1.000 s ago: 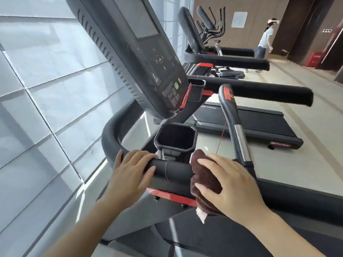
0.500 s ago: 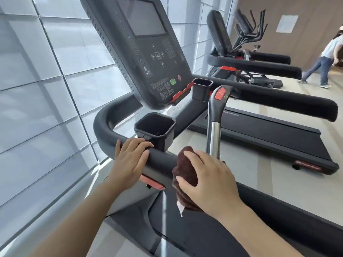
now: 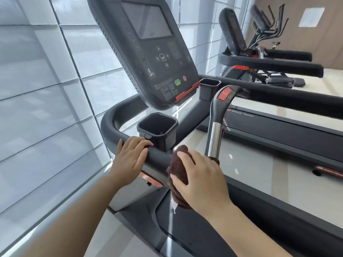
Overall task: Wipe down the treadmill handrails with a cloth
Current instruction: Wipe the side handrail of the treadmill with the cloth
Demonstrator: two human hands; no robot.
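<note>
Brown cloth [image 3: 178, 169] sits bunched on the black handrail [image 3: 159, 157], gripped by the right hand [image 3: 201, 179]; the left hand [image 3: 130, 157] curls over the same handrail nearby. Wiping rightward could snag it on the upright grip [image 3: 213, 138].

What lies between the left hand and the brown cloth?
Between the left hand and the brown cloth runs only bare black handrail, the cup holder just behind it, per the head view.
</note>
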